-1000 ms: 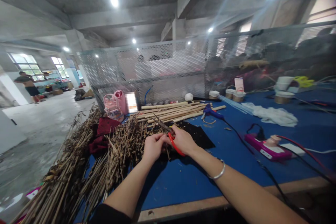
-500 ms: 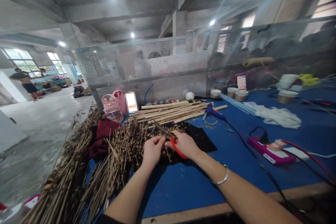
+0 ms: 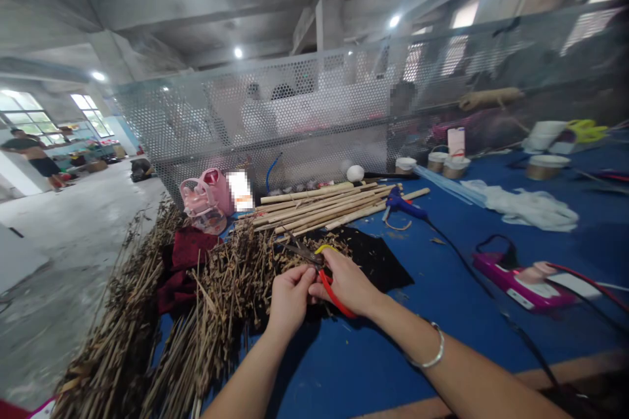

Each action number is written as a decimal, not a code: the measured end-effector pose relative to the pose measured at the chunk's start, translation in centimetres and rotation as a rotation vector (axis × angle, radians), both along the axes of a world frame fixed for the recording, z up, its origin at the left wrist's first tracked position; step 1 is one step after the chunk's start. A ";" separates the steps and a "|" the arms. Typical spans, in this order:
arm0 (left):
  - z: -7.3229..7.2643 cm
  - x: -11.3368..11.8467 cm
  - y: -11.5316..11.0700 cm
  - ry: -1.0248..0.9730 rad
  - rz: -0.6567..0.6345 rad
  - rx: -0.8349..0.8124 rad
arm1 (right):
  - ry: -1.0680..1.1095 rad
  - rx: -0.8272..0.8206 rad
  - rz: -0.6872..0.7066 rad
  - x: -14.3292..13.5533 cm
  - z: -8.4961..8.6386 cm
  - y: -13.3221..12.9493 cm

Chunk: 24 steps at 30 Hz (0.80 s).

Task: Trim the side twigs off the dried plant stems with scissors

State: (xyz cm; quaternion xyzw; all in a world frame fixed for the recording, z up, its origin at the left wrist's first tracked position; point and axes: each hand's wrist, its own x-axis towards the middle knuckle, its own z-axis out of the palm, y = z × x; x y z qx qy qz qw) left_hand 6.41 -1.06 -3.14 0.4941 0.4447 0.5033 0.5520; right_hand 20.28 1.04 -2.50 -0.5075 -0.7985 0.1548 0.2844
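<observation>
My right hand (image 3: 348, 283) is closed on scissors (image 3: 336, 297) with red and yellow handles, their blades spread apart and pointing away to the left. Close beside it, my left hand (image 3: 291, 294) has its thumb and fingers pinched together near the blades; whatever they hold is too small or hidden to name. Beneath the hands lies a black cloth (image 3: 388, 265) strewn with dry plant scraps. A heap of dried brown stems (image 3: 223, 294) spreads to the left of my left hand.
Pale wooden sticks (image 3: 324, 206) lie behind the hands. A blue glue gun (image 3: 405, 205) and its cord are to the right, with a purple power strip (image 3: 523, 281) farther right. A pink bag (image 3: 204, 196) stands before the perforated metal screen (image 3: 295, 111). A person (image 3: 37, 157) is far left.
The view has shifted slightly, with the ceiling higher in it. The scissor handles are spread wider and the blades appear more open. Both hands stay close together over the cloth.
</observation>
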 end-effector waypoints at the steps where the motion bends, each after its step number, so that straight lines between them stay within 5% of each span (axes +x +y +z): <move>1: 0.0 0.0 0.0 0.001 0.003 -0.003 | 0.010 -0.010 0.003 0.0 -0.1 0.0; 15: -0.2 -0.4 0.4 0.083 0.087 0.002 | -0.046 -0.112 -0.041 0.2 -0.2 0.6; 24: -0.3 -0.3 0.3 0.057 -0.006 0.014 | -0.040 -0.014 0.040 0.3 -0.4 0.3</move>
